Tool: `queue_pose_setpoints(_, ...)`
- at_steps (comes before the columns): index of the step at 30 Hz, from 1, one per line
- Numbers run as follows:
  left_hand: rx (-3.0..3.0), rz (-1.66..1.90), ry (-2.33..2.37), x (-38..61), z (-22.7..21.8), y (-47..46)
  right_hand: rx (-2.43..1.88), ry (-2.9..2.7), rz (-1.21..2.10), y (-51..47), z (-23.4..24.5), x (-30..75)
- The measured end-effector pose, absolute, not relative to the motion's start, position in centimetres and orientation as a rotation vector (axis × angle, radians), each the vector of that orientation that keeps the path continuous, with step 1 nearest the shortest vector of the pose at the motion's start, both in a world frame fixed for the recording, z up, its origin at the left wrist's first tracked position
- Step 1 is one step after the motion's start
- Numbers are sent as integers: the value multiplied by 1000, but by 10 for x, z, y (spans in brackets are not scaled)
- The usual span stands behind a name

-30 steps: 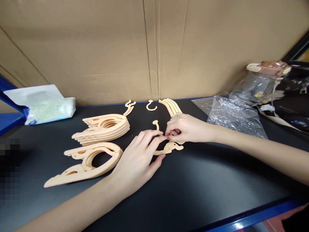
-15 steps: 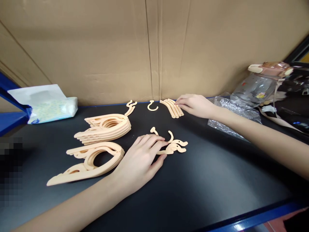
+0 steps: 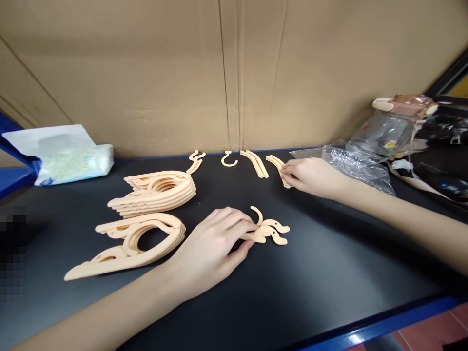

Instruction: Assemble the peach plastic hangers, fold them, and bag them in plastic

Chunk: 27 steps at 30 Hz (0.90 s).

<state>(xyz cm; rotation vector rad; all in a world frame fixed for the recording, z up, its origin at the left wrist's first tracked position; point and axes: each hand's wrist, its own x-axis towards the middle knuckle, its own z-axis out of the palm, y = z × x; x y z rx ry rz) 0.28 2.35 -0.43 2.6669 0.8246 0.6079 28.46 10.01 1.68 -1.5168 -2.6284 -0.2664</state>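
Hanger pieces (image 3: 263,233), peach-coloured, in hand on a black tabletop (image 3: 329,273); places are given from the lone hook (image 3: 229,165). Two bored brackets lie overlapped, nearer the wearer than the lone hook and somewhat right of it, with a curved hook (image 3: 260,214) rising just beside them. Left hand (image 3: 215,243): thumb and forefinger pinch the pieces' left ends, which the fingers partly cover; whether the parts are joined cannot be told. Right hand (image 3: 314,175): fingertips meet detached curved slats (image 3: 274,161), right of the lone hook; whether they grip or merely touch cannot be told. Between these and the lone hook lie further slats (image 3: 255,163), side by side. Left of the lone hook and nearer the wearer stand a far hanger stack (image 3: 161,195) and a near hanger stack (image 3: 146,257). Likely faults: a loosened left pinch could let the overlapped brackets slide out of line; a careless fingertip could skid the thin slats; and the left forearm, passing close, could knock the near hanger stack askew.
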Motion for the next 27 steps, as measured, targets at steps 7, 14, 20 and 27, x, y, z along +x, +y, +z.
queue_pose_setpoints(7,2641,552,565,6,-3,14,-1685,-2638,-328,37,15,270)
queue_pose_setpoints(14,2712,511,458,6,0,10,-1272,-2703,-244,12,13,255)
queue_pose_setpoints(20,2805,508,451,6,-1,11,-981,-2702,-1,37,12,242)
queue_pose_setpoints(27,2847,608,615,3,-7,19,-931,-2655,102,72,5,239)
